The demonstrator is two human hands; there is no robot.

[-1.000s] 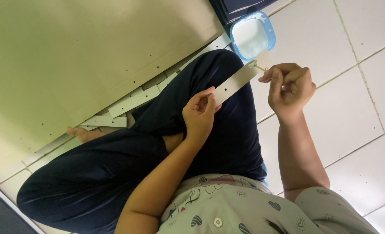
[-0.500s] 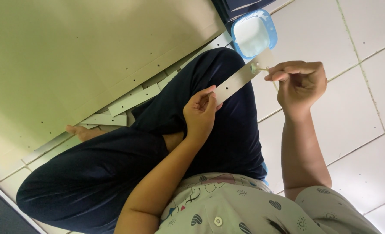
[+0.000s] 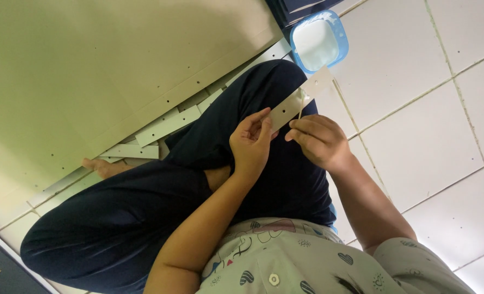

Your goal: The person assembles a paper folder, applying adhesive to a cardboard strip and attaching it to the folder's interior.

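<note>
I sit cross-legged in dark trousers (image 3: 144, 218) on a tiled floor. My left hand (image 3: 251, 142) pinches the near end of a long white card strip (image 3: 301, 98) with small holes, held slanted above my knee. My right hand (image 3: 319, 140) is closed on a thin pale stick (image 3: 301, 106) whose tip touches the middle of the strip. Both hands are close together, almost touching. A blue dish (image 3: 319, 41) of white liquid stands on the floor just beyond the strip's far end.
A large pale board (image 3: 106, 71) with small holes covers the floor at the left. Several white strips (image 3: 168, 124) lie along its edge. My bare foot (image 3: 103, 166) shows beside them. White tiles (image 3: 432, 125) lie to the right, with dark objects at the top and in the bottom left corner.
My right hand has come back from the strip's far end near the dish towards my left hand. The stick now rests on the strip's middle. The left hand stays put.
</note>
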